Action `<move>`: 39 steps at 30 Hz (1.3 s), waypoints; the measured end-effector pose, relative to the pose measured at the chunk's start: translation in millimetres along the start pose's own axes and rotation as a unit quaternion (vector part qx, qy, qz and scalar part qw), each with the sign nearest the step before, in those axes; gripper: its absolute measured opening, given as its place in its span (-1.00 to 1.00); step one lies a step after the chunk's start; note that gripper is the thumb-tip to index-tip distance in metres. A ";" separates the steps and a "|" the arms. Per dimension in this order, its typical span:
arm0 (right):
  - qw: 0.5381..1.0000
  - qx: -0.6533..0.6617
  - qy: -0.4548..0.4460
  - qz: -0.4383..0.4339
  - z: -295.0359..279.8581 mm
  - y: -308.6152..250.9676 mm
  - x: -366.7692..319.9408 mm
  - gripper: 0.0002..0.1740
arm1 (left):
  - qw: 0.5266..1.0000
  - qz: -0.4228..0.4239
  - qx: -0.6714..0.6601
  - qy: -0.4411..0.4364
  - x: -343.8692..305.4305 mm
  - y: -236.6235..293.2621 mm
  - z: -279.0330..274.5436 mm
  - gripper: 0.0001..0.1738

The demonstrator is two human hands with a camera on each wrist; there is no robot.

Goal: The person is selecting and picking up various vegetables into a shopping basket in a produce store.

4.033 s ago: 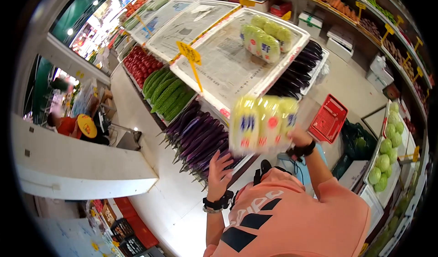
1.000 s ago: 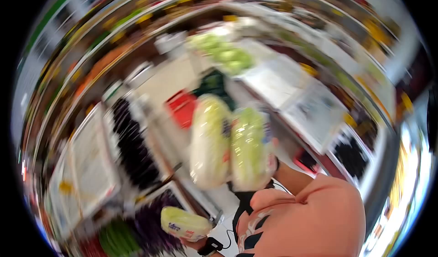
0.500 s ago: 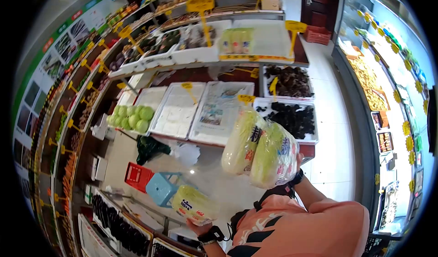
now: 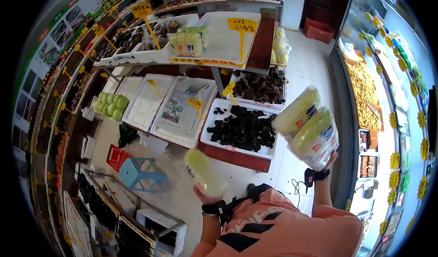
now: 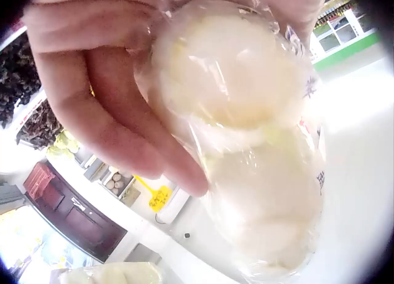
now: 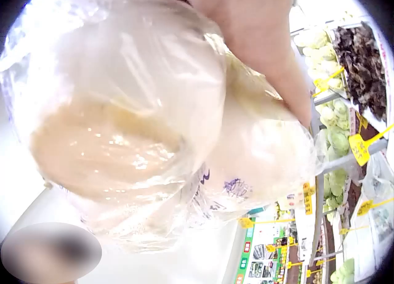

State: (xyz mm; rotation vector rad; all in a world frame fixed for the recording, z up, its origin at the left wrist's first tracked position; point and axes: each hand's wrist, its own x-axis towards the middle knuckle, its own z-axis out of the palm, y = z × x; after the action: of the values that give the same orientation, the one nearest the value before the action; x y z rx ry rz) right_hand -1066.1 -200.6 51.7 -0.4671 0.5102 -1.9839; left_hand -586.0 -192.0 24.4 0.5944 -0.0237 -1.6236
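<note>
Low in the middle of the head view, my left hand grips a clear-wrapped pack of napa cabbage, tilted, pale green at its upper end. In the left wrist view, fingers curl along the side of this wrapped pack, whose white base ends face the camera. Farther right, my right hand holds wrapped napa cabbages side by side, raised beside the stall, with printing on the film. The right wrist view shows the cabbages' rounded white ends close up, a digit pressed along the wrap.
A foam box of black wood ear sits in front of me. Above it, a raised foam tray holds similar wrapped cabbage packs at its left. A blue stool stands at left; a lit display case lines the right.
My left hand, bare and apart from a pack at first, now holds one. The right hand's cabbages are carried rightward, and the view has turned from the eggplant stand to the wood ear stall.
</note>
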 end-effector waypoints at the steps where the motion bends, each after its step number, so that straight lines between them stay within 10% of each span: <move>1: 1.000 -0.014 0.014 0.008 -16.8 -17.5 10.8 -0.09 | 1.000 0.001 0.014 -0.008 -4.1 -12.3 15.5 -0.11; 19: 0.992 -0.069 -0.108 0.003 7.9 -171.8 253.5 -0.27 | 0.981 0.196 -0.001 -0.006 -118.3 -271.1 92.3 -0.12; 30: 0.976 -0.062 -0.189 0.085 -32.2 -165.1 448.2 -0.13 | 0.963 0.244 -0.032 -0.114 53.3 -358.8 186.4 -0.24; 39: 0.950 -0.083 -0.212 0.212 -2.1 -123.3 648.6 -0.31 | 0.968 0.248 -0.022 -0.004 174.2 -446.9 302.1 -0.20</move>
State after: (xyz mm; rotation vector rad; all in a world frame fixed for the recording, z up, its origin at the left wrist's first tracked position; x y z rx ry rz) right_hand -1437.3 -729.9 185.2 -0.7961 0.4590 -1.3840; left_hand -1118.5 -382.1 63.9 0.4984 -0.1320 -1.1365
